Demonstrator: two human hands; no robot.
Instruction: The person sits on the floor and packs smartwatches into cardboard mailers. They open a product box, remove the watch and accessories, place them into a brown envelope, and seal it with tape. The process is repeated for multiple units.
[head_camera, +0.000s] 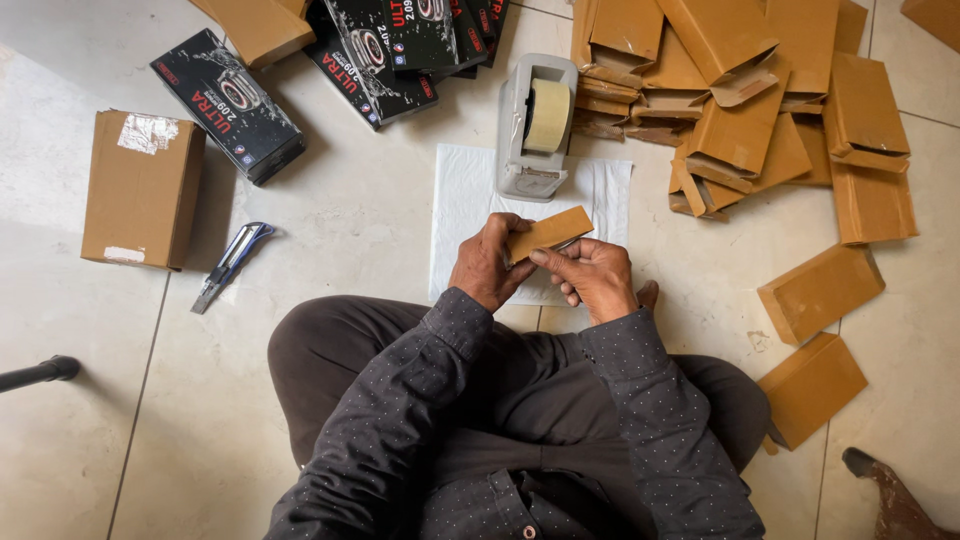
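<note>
- The left hand (487, 262) is closed around the left end of a small flat brown cardboard box (548, 232), fingers curled over its top edge and thumb against its face.
- The right hand (594, 274) pinches the same box from below and to the right, thumb pressed on its lower edge and the other fingers folded behind it.
- The box is held tilted, its right end higher, in the air above the person's crossed legs and over the near edge of a white cloth (465, 200) spread on the floor (350, 210).
- On the far edge of that cloth stands a grey tape dispenser (532, 128) with a roll of pale tape, just beyond the hands.
- To the right of the dispenser lies a loose heap of open brown boxes (745, 95), reaching toward the far right of the floor.
- Two closed brown boxes (818, 340) lie apart from the heap, on the floor beside the person's right knee.
- At the far side of the floor, left of the dispenser, lie several black printed cartons (230, 105).
- A larger brown carton (140, 190) with bits of tape sits toward the left edge of the floor.
- A blue-and-grey utility knife (230, 262) lies between that carton and the person's left knee.
</note>
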